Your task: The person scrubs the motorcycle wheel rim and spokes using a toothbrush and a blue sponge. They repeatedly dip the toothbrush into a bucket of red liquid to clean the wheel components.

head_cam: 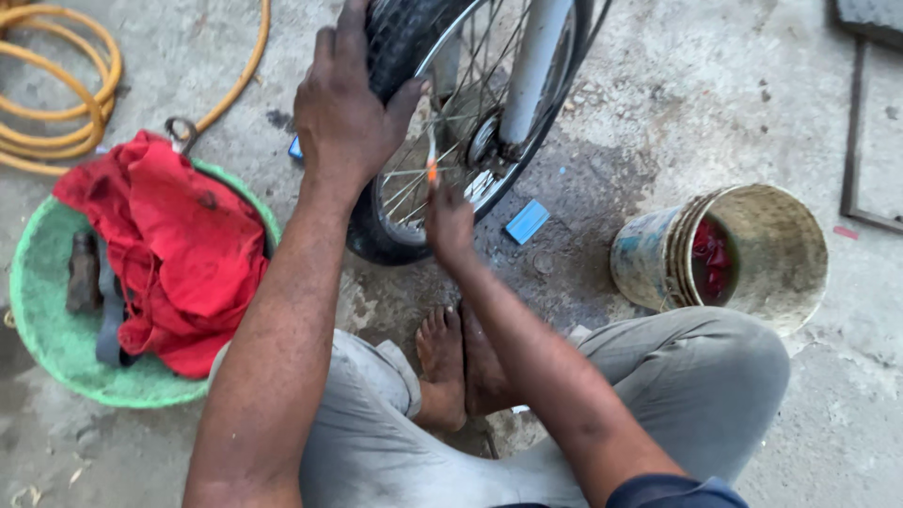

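Note:
A bicycle wheel (451,113) with a black tyre and thin spokes stands on the concrete in front of me, held in a pale fork leg (533,66). My left hand (350,103) grips the tyre at its upper left. My right hand (448,221) is closed on a thin tool with an orange band (432,162) that pokes up among the spokes near the rim. My bare feet (451,362) rest on the ground just below the wheel, between my grey-trousered knees.
A green basin (42,310) at the left holds a red cloth (179,245) and a dark hammer-like tool (83,273). An orange hose (56,85) coils at top left. A dirty bucket (752,254) lies at the right. A small blue piece (527,221) lies by the wheel.

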